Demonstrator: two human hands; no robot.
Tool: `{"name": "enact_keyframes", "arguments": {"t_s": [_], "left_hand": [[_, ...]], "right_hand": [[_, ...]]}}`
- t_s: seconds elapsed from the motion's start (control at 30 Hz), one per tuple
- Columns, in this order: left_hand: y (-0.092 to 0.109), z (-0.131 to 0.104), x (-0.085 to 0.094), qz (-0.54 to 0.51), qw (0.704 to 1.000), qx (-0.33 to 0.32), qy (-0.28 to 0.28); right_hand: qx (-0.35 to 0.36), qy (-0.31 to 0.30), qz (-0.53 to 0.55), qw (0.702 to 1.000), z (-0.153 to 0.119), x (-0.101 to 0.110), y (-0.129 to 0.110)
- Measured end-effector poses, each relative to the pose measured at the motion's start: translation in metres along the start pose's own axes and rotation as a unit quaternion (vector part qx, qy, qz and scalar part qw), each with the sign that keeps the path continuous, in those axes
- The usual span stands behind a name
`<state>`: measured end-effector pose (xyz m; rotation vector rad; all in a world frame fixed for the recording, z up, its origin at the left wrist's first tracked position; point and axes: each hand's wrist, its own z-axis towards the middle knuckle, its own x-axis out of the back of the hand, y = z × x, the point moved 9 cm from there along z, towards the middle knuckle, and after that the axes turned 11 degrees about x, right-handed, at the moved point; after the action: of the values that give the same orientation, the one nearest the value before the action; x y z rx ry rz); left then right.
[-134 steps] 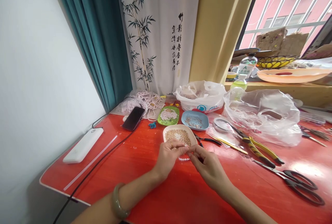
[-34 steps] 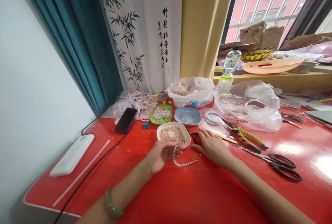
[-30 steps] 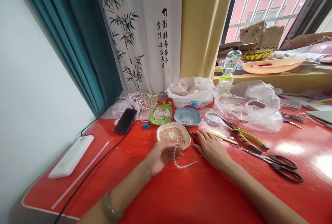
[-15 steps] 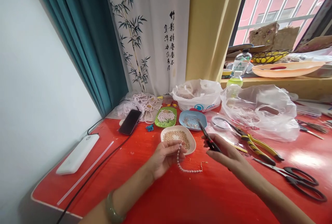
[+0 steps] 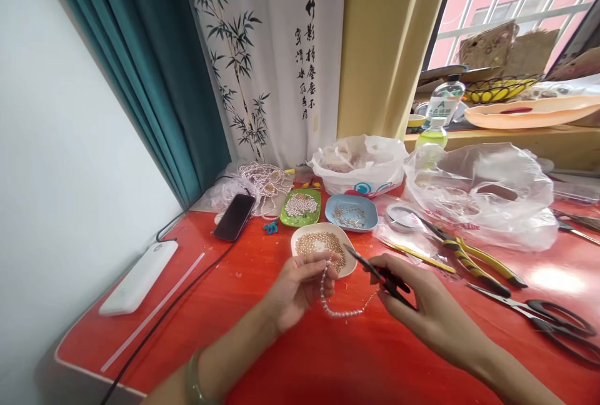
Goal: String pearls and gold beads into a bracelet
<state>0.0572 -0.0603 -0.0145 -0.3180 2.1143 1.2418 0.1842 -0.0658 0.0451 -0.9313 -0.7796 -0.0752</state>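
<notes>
L hand pinched one end of the pearl-bead strand, its loop hanging toward the red counter nr the cream dish, & R hand gripped black-handled pliers, tips nearby, so step was prob. plier work, next needing a steady end & precise tip alignment.
</notes>
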Motion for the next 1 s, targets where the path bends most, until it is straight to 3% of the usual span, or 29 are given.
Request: {"name": "enact_keyframes", "arguments": {"t_s": [0.1,0.2,0.27,0.4,0.6,0.8,1.0], "left_hand": [[-0.006,0.001,-0.003,0.036,0.999,0.025,-0.003],[-0.015,0.001,-0.007,0.075,0.996,0.055,-0.012],[-0.018,0.002,-0.007,0.089,0.994,0.061,-0.009],[-0.020,0.003,-0.004,0.111,0.992,0.058,0.005],[-0.019,0.004,-0.004,0.142,0.988,0.057,0.021],[-0.021,0.003,-0.008,0.160,0.985,0.064,0.019],[-0.023,0.005,-0.007,0.181,0.981,0.065,0.040]], "right_hand": [[-0.038,0.015,0.162,0.986,-0.001,-0.002,0.006],[-0.073,-0.039,0.300,0.950,-0.003,-0.020,0.007],[-0.090,-0.069,0.336,0.935,-0.003,-0.029,0.007],[-0.105,-0.065,0.348,0.929,-0.002,-0.033,0.008],[-0.122,0.026,0.381,0.916,0.000,-0.021,0.009],[-0.122,0.025,0.405,0.906,-0.001,-0.024,0.008],[-0.119,0.018,0.384,0.915,-0.001,-0.027,0.005]]}}
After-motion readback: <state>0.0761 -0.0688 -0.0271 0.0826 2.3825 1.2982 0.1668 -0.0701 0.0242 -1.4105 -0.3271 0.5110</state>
